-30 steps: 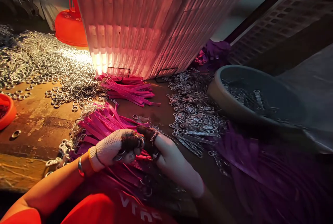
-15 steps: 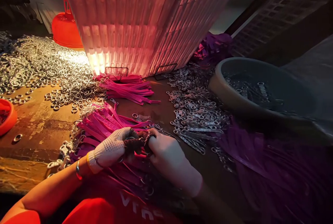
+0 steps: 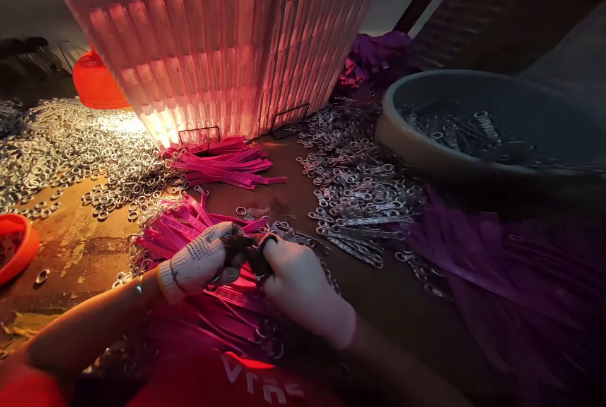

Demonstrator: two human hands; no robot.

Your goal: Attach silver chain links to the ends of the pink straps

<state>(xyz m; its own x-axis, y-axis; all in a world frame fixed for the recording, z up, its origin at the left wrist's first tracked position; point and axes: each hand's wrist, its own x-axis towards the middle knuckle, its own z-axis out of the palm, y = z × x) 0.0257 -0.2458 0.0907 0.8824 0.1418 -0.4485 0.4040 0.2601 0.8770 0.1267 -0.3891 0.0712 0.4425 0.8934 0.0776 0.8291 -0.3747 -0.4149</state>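
Observation:
My left hand, in a dotted white glove with dark fingertips, is closed above a pile of pink straps. Close against it is my right hand, also gloved and curled, with a dark ring-shaped band around a finger. Their fingers meet in a pinch, and whatever lies between them is too dark and small to name. Metal rings and clasps edge the strap pile. Just beyond the hands lies a single clasp. More pink straps lie in a bundle farther back.
Many metal rings spread across the left side under an orange lamp. Flat metal clasps are heaped right of centre, beside a large basin. A ribbed translucent panel stands behind. An orange bowl sits at far left; purple straps lie right.
The camera view has tilted and shifted a little. Both hands remain together, closed, and appear slightly farther left, with the fingertips drawn nearer each other.

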